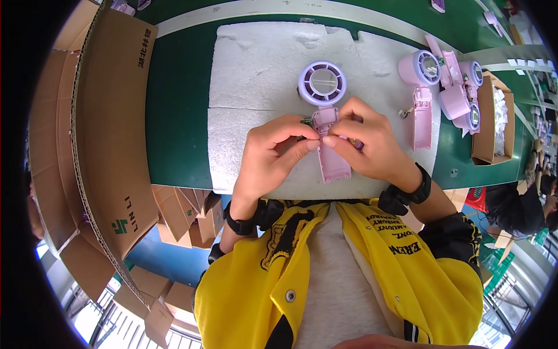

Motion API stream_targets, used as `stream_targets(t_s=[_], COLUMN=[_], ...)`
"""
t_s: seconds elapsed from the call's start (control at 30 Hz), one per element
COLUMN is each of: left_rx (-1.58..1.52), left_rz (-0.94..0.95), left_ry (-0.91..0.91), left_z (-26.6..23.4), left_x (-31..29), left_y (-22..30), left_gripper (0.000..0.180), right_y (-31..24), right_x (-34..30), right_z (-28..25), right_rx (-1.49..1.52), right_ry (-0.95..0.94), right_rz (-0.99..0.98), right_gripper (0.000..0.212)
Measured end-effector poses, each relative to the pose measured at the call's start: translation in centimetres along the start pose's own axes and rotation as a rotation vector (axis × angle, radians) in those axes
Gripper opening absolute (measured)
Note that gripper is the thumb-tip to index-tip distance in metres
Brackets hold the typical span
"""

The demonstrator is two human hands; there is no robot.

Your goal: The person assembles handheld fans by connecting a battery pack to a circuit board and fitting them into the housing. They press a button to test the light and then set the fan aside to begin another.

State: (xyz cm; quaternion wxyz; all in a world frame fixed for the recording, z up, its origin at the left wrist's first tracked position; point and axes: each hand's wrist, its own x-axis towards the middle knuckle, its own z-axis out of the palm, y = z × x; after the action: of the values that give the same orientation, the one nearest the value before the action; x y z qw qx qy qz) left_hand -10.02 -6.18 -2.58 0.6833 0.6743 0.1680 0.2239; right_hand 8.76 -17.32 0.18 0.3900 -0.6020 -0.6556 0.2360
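Note:
A small handheld fan lies on the white foam board [250,64], its lilac round head [301,87] pointing away from me and its pink handle shell [335,167] towards me. The handle is uncovered, with its inside facing up. My left hand [270,151] is closed in a pinch over the handle's left edge, beside a small green circuit board [307,121] partly hidden by its fingers. From the other side my right hand [372,139] pinches at the same spot, thumb nearly meeting the left fingertips. What the fingertips hold is too small and covered to make out.
On the right of the foam lie a loose pink handle shell [422,125], a small metal part [405,112] and several pink fan heads [411,70]. Beyond them stands an open carton [485,142] with white pieces. A tall cardboard box [116,134] walls off the left side of the green table [177,116].

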Motion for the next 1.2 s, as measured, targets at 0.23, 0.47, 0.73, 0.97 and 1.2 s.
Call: stream_targets(t_s=[0.23,0.47,0.73,0.97,1.2], left_rx=[-0.152,-0.274,-0.314,-0.309,-0.26], left_rz=[-0.034,-0.152,-0.155,-0.152,-0.098], left_ry=[0.0,0.008,0.026,0.067,0.101], left_z=[0.27,0.25,0.08,0.19,0.68], left_x=[0.18,0.04,-0.08,-0.13,-0.14], left_y=[0.52,0.44,-0.02,-0.36,-0.28], left_gripper=[0.025,0.03,0.033,0.032,0.029], right_y=[0.52,0.47,0.34,0.38,-0.05], right_x=[-0.02,-0.09,-0.02,-0.03,0.16], right_z=[0.36,-0.02,0.04,0.07,0.27], right_rx=[0.057,0.117,0.114,0.125,0.079], right_ry=[0.14,0.088,0.089,0.091,0.114], right_rz=[0.083,0.091,0.122,0.102,0.149], right_gripper=[0.011,0.012,0.014,0.014,0.011])
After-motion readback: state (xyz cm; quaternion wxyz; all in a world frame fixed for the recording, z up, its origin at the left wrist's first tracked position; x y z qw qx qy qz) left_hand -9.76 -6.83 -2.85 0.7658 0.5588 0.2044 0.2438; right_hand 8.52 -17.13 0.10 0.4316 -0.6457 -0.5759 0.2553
